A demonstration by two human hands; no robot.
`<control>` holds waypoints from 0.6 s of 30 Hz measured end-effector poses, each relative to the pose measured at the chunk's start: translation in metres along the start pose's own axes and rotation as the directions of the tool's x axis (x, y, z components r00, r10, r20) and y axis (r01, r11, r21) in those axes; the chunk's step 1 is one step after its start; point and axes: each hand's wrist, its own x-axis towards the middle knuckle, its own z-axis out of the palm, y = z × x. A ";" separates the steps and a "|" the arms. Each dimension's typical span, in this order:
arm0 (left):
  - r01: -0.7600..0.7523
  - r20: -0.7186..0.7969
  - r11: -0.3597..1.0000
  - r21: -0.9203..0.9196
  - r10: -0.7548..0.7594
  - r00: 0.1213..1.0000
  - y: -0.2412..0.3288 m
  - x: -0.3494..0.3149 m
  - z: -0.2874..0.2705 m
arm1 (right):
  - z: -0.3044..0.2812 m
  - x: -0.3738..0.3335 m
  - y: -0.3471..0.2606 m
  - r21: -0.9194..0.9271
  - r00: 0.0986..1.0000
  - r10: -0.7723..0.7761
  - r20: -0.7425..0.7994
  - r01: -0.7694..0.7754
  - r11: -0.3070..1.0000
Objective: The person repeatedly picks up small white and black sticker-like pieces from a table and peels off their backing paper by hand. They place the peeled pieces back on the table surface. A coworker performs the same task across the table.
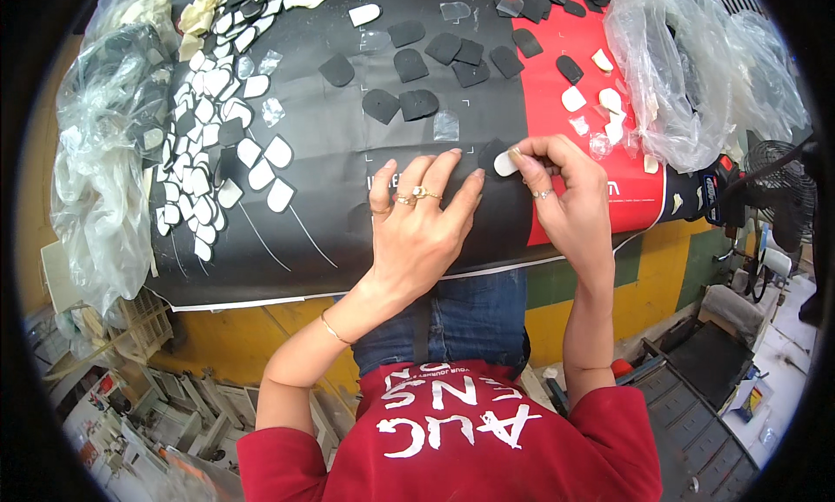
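Observation:
My right hand (570, 184) pinches a small white round-ended pad (504, 163) between thumb and fingertips, just above the black part of the table cover. A dark round-ended piece (490, 151) lies right beside that pad, hard to make out against the cover. My left hand (421, 213) rests on the black cover with its fingers spread, holding nothing that I can see. Beyond it lie several loose black foam pieces (410, 65) with one rounded end, and a clear plastic piece (446, 125).
Many white pads with black edges (209, 110) are heaped on the left. More black pieces (570, 68) and white scraps (611, 100) lie on the red strip (557, 58). Clear plastic bags (113, 154) flank the table on both sides. A fan (777, 184) stands at right.

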 end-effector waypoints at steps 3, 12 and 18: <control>-0.012 0.030 1.000 -0.007 0.012 0.999 -0.001 -0.002 0.004 | 0.005 0.007 0.001 -0.078 0.998 -0.017 0.058 0.022 0.997; -0.041 0.017 0.999 0.012 0.041 0.999 -0.003 -0.005 0.008 | 0.011 0.013 0.004 -0.164 0.994 -0.082 0.076 0.093 0.982; -0.011 0.040 1.000 0.014 0.011 0.999 -0.002 -0.005 0.006 | 0.012 0.013 0.005 -0.202 0.991 -0.110 0.081 0.124 0.972</control>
